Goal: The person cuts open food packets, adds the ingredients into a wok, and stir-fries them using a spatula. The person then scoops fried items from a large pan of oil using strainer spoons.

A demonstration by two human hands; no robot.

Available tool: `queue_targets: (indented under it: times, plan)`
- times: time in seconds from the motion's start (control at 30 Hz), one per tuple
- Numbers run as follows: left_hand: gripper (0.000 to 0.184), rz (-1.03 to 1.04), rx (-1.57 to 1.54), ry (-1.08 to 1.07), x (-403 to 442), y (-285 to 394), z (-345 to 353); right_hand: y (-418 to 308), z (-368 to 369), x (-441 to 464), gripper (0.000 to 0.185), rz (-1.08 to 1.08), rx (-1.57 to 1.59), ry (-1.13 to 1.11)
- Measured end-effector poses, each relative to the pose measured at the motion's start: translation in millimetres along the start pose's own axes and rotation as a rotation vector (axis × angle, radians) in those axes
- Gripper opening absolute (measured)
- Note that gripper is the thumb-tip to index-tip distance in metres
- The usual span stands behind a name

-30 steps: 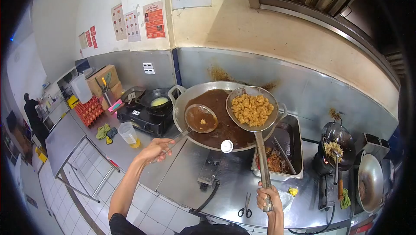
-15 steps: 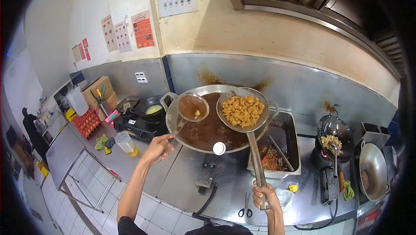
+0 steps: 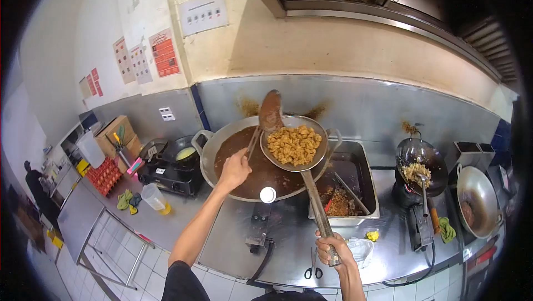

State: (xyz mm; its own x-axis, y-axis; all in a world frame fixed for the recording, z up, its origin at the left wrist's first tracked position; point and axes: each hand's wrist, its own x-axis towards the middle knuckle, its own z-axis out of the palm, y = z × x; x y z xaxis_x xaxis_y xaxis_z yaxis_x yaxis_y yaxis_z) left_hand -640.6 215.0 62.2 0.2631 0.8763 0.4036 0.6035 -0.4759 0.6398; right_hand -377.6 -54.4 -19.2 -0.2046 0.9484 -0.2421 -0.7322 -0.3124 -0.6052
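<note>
My left hand (image 3: 236,170) is closed on the handle of a small mesh strainer (image 3: 271,111). This strainer is tipped on its side at the left rim of a large long-handled strainer (image 3: 317,204). Brown fried pieces (image 3: 294,144) fill the large strainer's bowl. Its handle end is wrapped by the fingers of my right hand (image 3: 335,248). Beneath both strainers stands a wide metal wok (image 3: 208,159) of dark brown oil (image 3: 236,145), a few small bits floating in it. The large strainer's bowl covers part of the oil.
Right of the wok, a steel tray (image 3: 361,219) holds dark liquid, crumbs and tongs (image 3: 351,193). Scissors (image 3: 313,270) lie near the front edge. Farther right are a black wok (image 3: 408,159) on a burner and a metal wok (image 3: 478,195). A measuring jug (image 3: 155,196) stands left.
My left hand has moved the small strainer from the wok's left side up and right, turning it on its side against the large strainer. The view has shifted slightly.
</note>
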Motion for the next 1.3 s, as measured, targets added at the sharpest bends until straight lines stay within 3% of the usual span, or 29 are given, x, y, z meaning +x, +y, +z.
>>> queue_targets:
  times: [0.07,0.13,0.2,0.3,0.37,0.5,0.57,0.6,0.67,0.87,0.93,1.1,1.17,1.3]
  plan:
    - [0.04,-0.047,-0.058,-0.003,4.6,-4.9,-7.2,1.4,2.2,-1.7,0.017,0.0,-0.008,-0.001]
    - [0.038,-0.301,-0.214,-0.001,7.6,-11.9,-24.6,4.3,6.6,-4.1,0.018,0.005,0.019,0.0]
    - [0.038,-0.319,-0.222,0.014,15.1,-42.1,-33.7,9.6,2.2,-2.1,0.019,0.0,0.012,-0.006]
    - [0.036,-0.36,0.029,0.025,22.1,-92.2,-45.8,14.0,5.7,-2.5,0.019,-0.003,-0.014,0.034]
    - [0.033,-0.115,0.406,0.082,31.6,-132.5,-48.4,15.1,6.7,-1.4,0.02,-0.03,0.01,0.044]
    - [0.031,-0.16,0.448,0.076,28.4,-139.9,-56.5,19.4,-0.1,1.0,0.022,-0.02,0.027,-0.004]
    - [0.041,-0.258,0.385,-0.243,35.2,-140.1,-63.2,20.0,2.6,2.0,0.022,-0.023,0.013,0.01]
    - [0.041,-0.27,0.382,-0.244,38.4,-140.3,-64.4,20.9,3.9,2.4,0.022,-0.029,0.002,0.022]
    - [0.028,-0.506,0.03,-0.433,43.2,-139.0,-58.4,20.3,6.1,2.0,0.022,-0.015,0.014,0.035]
    - [0.035,-0.544,-0.294,-0.6,40.4,-125.9,-30.4,25.0,14.0,3.3,0.023,-0.064,-0.031,0.092]
    - [0.053,-0.584,-0.389,-0.647,35.1,-115.0,-23.4,24.4,18.4,2.9,0.023,-0.067,-0.032,0.095]
    - [0.047,-0.544,-0.417,-0.773,24.3,-95.6,-19.8,25.1,24.5,3.4,0.022,-0.065,-0.044,0.113]
    - [0.056,-0.508,-0.453,-0.838,18.4,-88.5,-23.9,25.3,25.2,2.8,0.022,-0.065,-0.044,0.113]
    - [0.055,-0.574,-0.594,-0.879,0.6,-73.8,-41.9,26.5,27.6,4.2,0.022,-0.076,-0.05,0.1]
